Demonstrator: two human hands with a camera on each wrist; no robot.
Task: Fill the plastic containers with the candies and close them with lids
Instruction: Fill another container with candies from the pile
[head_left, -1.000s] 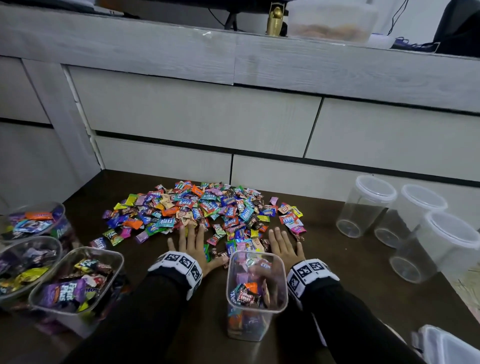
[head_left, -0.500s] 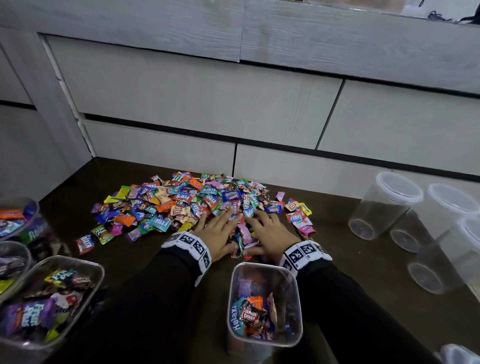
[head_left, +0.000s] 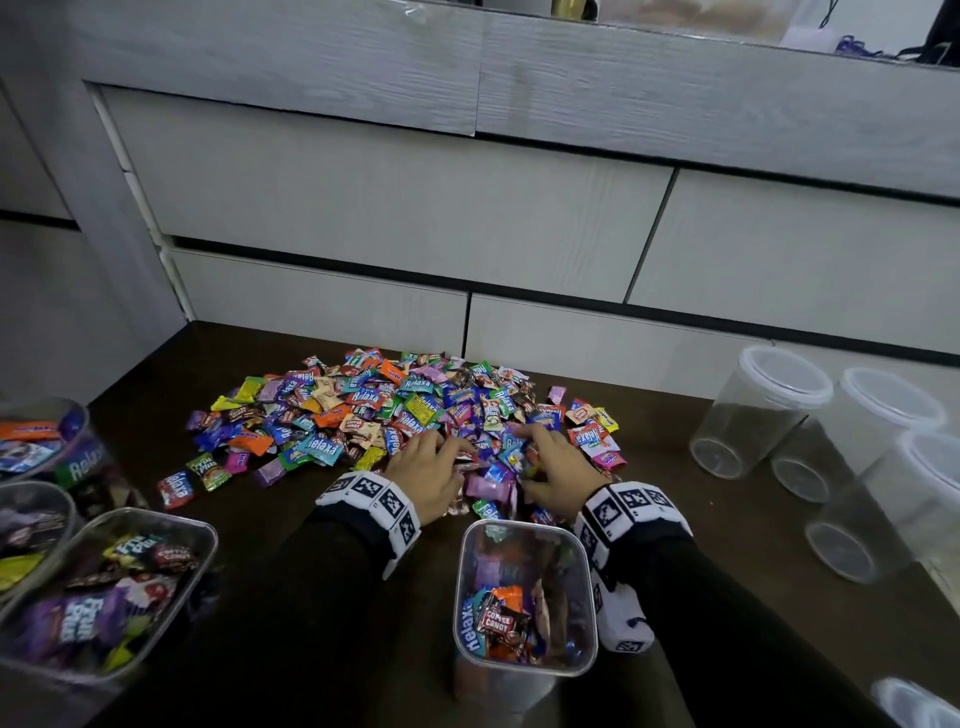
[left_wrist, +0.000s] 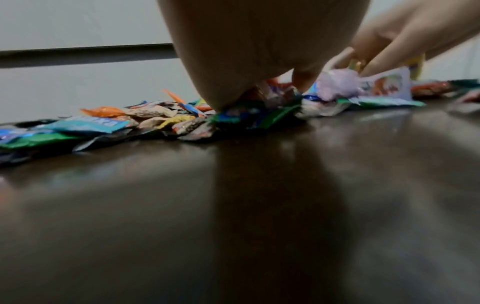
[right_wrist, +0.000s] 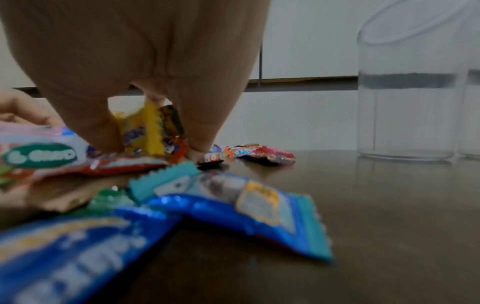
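pale grey drawer fronts (head_left: 395, 208) rise behind a dark brown table (head_left: 311, 597), seen from my head. against them lies the candy pile (head_left: 395, 410), my landmark. my left hand (head_left: 426, 478) and my right hand (head_left: 558, 475) sit on the pile's near edge, close together, fingers curled down into the wrappers and cupping a small heap between them. just nearer me than the pile stands the open container (head_left: 524, 597), partly filled with candies. well left of the pile are three filled containers (head_left: 109, 592) without lids. right of the pile stand clear lidded containers (head_left: 758, 410), empty.

from the left wrist, my left hand (left_wrist: 259, 51) comes down onto the pile's edge (left_wrist: 155, 119), fingertips buried in wrappers; the right hand's fingers (left_wrist: 389, 47) press candies (left_wrist: 363, 84) from the far side. the view is blurred, so i cannot tell how tight the hold is.

from the right wrist, my right hand (right_wrist: 130, 61) has its fingers (right_wrist: 103, 127) bent around a yellow wrapper (right_wrist: 148, 131), with blue wrappers (right_wrist: 233, 205) loose on the table nearer the camera. a clear container (right_wrist: 405, 92) stands to the right of the pile.
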